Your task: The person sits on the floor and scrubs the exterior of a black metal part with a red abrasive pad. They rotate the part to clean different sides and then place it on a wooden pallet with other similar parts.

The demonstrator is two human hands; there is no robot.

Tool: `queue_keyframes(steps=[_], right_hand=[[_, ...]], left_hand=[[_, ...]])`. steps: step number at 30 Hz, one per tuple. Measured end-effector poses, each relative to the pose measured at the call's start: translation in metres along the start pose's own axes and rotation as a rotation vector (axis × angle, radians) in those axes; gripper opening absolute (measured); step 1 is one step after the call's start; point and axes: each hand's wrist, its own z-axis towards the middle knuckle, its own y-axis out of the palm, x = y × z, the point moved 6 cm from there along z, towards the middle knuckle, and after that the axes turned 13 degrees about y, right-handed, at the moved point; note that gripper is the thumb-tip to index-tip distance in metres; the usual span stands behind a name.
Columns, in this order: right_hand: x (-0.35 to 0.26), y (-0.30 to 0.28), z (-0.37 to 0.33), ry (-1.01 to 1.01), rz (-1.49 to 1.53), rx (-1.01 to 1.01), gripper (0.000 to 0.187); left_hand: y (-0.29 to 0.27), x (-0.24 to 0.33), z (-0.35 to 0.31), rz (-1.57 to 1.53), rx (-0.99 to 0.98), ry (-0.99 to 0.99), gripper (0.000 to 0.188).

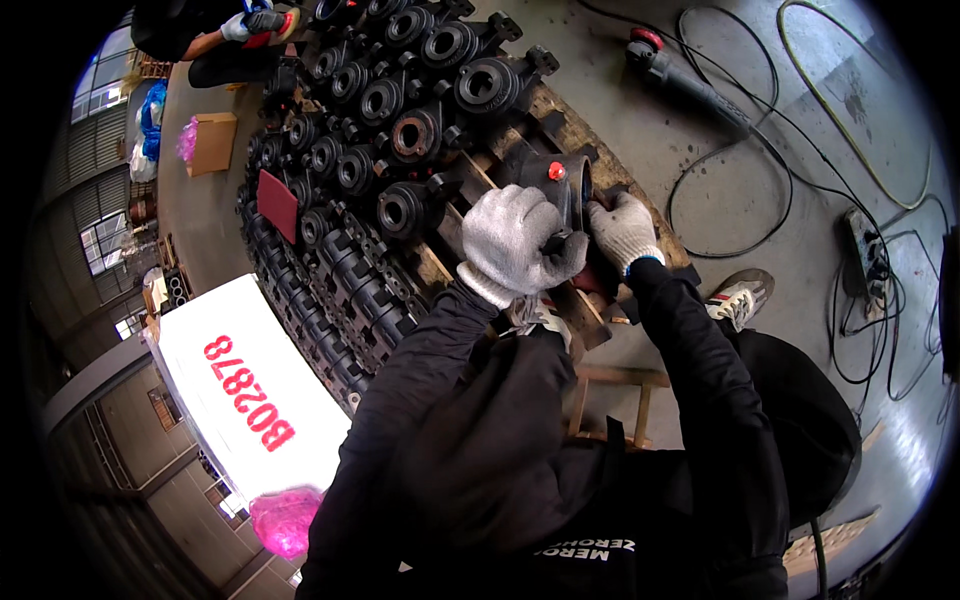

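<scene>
A black cast metal housing [540,165] with a round open end and a small red plug [556,171] lies on the wooden pallet before me. My left hand [513,238], in a grey knit glove, curls closed against its near side, the thumb bent inward. Whatever sits inside that fist is hidden. At the right rim of the open end is my right hand [625,230], likewise gloved, its fingers closed and pressed together; I cannot make out what they pinch. Something dark red [597,278] shows below and between the hands.
Rows of black ringed castings [382,102] cover the pallet [570,125], with a maroon pad [278,205] on them. An angle grinder [690,85] and looping cables lie on the floor to the right. A white covered block [250,380] stands left. Another person's gloved hand [262,24] is far left.
</scene>
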Motion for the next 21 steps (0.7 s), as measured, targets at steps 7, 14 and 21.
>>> queue_keyframes(steps=[7,14,21], right_hand=[[-0.012,-0.003,0.011,-0.037,0.031,-0.011,0.043],[0.029,0.027,0.015,-0.39,0.033,-0.511,0.025],[-0.012,0.007,-0.015,-0.614,-0.511,-0.369,0.039]], left_hand=[[0.0,-0.006,0.005,0.04,0.013,-0.015,0.036],[0.003,-0.016,0.01,0.085,-0.007,-0.074,0.035],[0.002,-0.013,0.011,0.035,0.012,-0.087,0.032]])
